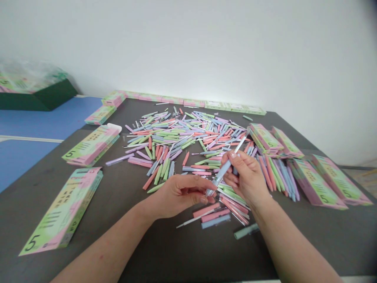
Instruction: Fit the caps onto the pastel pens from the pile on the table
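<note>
From my remote station, the head camera shows a white wall (206, 51) behind a dark grey table (165, 255), with a blue surface (38, 118) beyond the table's left side. A dark green crate (38, 96) sits at upper left, with wrapped contents I cannot identify.

On the table, pastel cardboard packets (91, 147) marked with a 5 lie along the far edge and both sides. A large loose heap of pastel pens (176, 145) in pink, green, blue and lilac covers the centre. A fanned group of pens (277, 177) lies at right, beside the packets.

Both hands are closed narrowly on one tilted translucent pen barrel (225, 169), held above the heap's near edge. The left hand (182, 195) pinches its lower end with the fingertips (203, 199). The right hand (244, 177) grips it higher up with the fingers (232, 157). Just below the hands lie a pink pen (206, 210) and a blue pen (216, 221). A grey-green pen (246, 231) lies slightly apart.
</note>
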Available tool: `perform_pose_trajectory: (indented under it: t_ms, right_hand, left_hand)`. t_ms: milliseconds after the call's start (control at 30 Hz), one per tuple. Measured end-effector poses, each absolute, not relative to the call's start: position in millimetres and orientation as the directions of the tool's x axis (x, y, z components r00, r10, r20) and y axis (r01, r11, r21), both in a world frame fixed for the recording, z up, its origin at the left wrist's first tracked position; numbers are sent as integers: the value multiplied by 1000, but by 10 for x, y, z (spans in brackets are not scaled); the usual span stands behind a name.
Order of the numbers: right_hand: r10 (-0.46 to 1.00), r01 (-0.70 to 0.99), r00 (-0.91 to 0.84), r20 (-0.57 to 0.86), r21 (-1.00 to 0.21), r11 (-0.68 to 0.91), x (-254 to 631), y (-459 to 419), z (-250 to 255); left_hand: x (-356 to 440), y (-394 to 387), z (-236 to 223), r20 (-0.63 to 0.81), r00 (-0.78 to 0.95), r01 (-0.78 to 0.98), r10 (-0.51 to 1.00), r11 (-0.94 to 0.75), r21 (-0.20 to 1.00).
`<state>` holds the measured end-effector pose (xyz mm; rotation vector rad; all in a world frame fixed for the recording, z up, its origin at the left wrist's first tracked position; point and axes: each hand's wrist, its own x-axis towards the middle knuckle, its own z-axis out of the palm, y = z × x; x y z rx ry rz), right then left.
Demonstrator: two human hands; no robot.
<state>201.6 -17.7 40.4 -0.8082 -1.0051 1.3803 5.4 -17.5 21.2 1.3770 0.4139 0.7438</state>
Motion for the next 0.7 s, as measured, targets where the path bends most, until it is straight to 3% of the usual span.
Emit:
perform_pose_trajectory:
  t_ms: [233,367,500,600,700]
  right_hand:
    - [982,-227,-94,162,-964,137,1980,-214,334]
    - [946,26,-181,268,-960,277,1936,-269,304]
    - [886,223,-294,360,-875,429,1905,-277,332]
    - [863,296,-313,397,-822,486,1902,-266,344]
    - [897,303,-259,359,-851,428,1911,-268,350]
  left_hand:
    - [44,-181,174,174,748,-287,640,75,955]
    - [66,-165,173,84,717,-95,692,-23,995]
    - [77,-149,229,62,719,60,692,-151,987]
    - [77,-142,259,80,712,108,698,-221,969]
    - [71,-137,256,67,713,142,698,-237,961]
